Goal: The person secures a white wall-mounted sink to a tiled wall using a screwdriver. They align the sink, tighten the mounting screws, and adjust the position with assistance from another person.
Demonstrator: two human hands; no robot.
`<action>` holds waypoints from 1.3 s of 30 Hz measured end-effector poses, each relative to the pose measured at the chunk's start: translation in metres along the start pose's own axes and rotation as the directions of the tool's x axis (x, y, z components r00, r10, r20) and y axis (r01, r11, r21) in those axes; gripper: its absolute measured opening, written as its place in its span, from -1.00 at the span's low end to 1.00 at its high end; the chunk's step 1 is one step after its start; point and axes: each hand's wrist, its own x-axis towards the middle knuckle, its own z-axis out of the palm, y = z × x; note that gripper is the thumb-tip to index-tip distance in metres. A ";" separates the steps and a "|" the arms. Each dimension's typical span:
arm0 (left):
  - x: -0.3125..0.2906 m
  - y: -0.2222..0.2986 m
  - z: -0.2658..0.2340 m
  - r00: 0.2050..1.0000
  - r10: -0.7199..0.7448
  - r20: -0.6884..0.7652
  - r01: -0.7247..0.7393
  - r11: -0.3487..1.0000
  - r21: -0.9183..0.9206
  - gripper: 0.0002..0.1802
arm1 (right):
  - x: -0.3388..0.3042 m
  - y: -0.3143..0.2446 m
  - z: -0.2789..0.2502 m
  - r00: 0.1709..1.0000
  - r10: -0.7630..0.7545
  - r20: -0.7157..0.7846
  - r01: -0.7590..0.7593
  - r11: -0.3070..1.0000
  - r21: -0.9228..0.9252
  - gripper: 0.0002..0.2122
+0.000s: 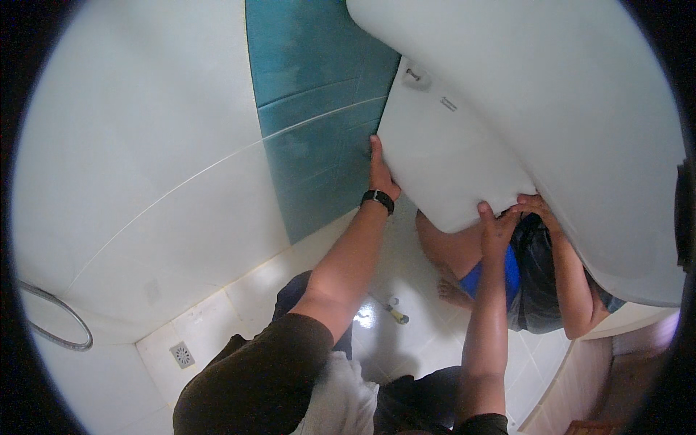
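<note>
A broad white ceramic piece (457,156) with rounded lower corners stands tilted against the teal wall. Near its top a metal bolt (412,74) sits in a recess, and a small grey mark (449,104) lies beside it. My left hand (381,174), with a black watch at the wrist, grips the piece's left edge, thumb along it. At the lower edge my right hand (496,230) holds on, thumb on the front face; its other fingers are hidden underneath. A co-worker's hand (535,206) touches the same edge, close to my right hand.
A large, smooth white basin-like body (558,87) overhangs the piece on the right. The co-worker crouches beneath it, in blue and dark clothing. On the tiled floor lies a yellow-ended tool (397,315). A floor drain (182,354) and a metal hose (65,341) are at left.
</note>
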 end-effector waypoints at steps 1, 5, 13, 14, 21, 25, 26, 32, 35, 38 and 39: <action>0.000 0.000 0.000 1.000 0.000 0.012 0.000 1.000 -0.012 0.09 | 0.000 0.002 0.000 0.999 -0.043 0.003 0.043 0.997 0.065 -0.10; 0.004 -0.003 0.000 0.998 -0.020 0.055 0.023 0.999 -0.048 0.09 | 0.011 0.050 -0.018 0.999 -0.047 0.019 0.034 0.896 0.443 -0.31; 0.006 0.022 -0.033 0.978 -0.182 0.100 0.193 0.974 -0.114 0.00 | 0.032 0.071 -0.021 0.991 0.116 0.066 -0.126 0.656 0.744 -0.61; 0.005 0.021 -0.029 0.967 -0.206 0.150 0.227 0.965 -0.134 -0.02 | 0.053 0.093 -0.032 0.989 0.032 0.147 -0.140 0.554 0.820 -0.62; 0.005 0.037 -0.034 0.975 -0.205 0.088 0.220 0.951 -0.219 -0.13 | 0.121 -0.010 -0.037 0.495 -0.220 0.841 -0.404 -0.915 -0.001 -0.60; 0.001 0.029 -0.023 0.968 -0.228 0.108 0.248 0.941 -0.230 -0.11 | 0.115 -0.062 -0.055 0.401 -0.280 0.872 0.199 -0.903 -0.381 -0.58; 0.007 0.027 -0.028 0.975 -0.196 0.103 0.214 0.953 -0.212 -0.02 | 0.112 -0.069 -0.053 0.385 -0.291 0.876 0.248 -0.882 -0.402 -0.57; 0.010 0.018 -0.020 0.980 -0.108 0.166 0.140 0.970 -0.197 0.09 | 0.106 -0.086 -0.060 0.360 -0.294 0.885 0.341 -0.842 -0.419 -0.55; 0.004 0.019 -0.024 0.981 -0.121 0.151 0.149 0.971 -0.186 0.07 | 0.104 -0.093 -0.062 0.350 -0.304 0.886 0.380 -0.819 -0.431 -0.53; 0.001 0.022 -0.025 0.979 -0.140 0.145 0.164 0.973 -0.165 0.05 | 0.100 -0.096 -0.062 0.342 -0.312 0.886 0.410 -0.799 -0.440 -0.51; 0.002 0.023 -0.023 0.979 -0.142 0.148 0.165 0.974 -0.158 0.04 | 0.099 -0.097 -0.064 0.345 -0.313 0.885 0.413 -0.796 -0.443 -0.51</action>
